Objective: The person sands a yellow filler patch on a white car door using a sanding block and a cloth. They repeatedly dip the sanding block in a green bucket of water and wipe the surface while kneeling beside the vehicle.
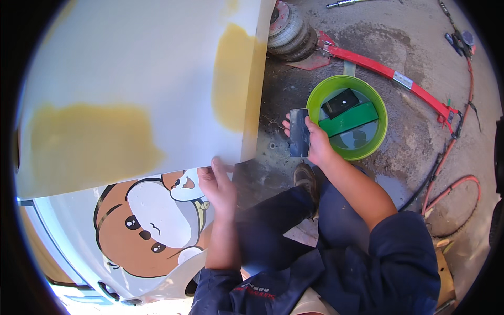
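My left hand [218, 186] is closed at the lower edge of a large white body panel [173, 68], its fingers curled around the rim near the corner. Smooth yellowish patches [92, 142] mark the panel's surface. In my right hand [316, 140] is a dark, flat, rectangular sanding block [299, 134], thumb on one side and fingertips on the other. Just beyond that hand stands a lime-green bucket [382, 128] with water in it. Inside lie a long green block [349, 119] and a black rectangular object [340, 103].
Below the panel is a white vehicle body with a brown cartoon bear [123, 231]. A red metal bar [378, 68] lies past the bucket, near a stack of wheels [291, 34]. A red hose [446, 163] runs along the right. The concrete floor has wet patches.
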A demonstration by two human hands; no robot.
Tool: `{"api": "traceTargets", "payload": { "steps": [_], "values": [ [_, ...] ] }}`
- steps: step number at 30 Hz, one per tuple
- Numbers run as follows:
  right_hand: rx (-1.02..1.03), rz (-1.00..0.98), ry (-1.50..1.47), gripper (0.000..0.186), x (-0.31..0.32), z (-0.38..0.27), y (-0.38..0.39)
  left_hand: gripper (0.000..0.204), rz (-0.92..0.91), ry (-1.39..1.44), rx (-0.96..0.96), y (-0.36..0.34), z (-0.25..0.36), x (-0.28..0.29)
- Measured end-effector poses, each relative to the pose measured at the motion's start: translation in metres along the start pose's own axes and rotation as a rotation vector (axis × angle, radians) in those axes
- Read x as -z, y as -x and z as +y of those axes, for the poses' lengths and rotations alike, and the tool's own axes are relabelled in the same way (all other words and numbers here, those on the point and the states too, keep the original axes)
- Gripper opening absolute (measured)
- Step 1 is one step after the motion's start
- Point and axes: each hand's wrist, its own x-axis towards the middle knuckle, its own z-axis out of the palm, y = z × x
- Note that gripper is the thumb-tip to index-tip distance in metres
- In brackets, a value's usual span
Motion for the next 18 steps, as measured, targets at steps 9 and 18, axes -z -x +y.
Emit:
{"api": "traceTargets", "payload": {
  "steps": [9,18],
  "values": [
    [0.377,0.199,0.296,0.028,0.051,-0.055,0.026,0.022,0.038,-0.396,-0.012,-0.018,-0.006,0.018],
    [0.614,0.646,1.023,0.029,0.098,-0.107,0.023,0.019,-0.138,-0.486,-0.087,0.005,0.046,-0.007]
  ]
}}
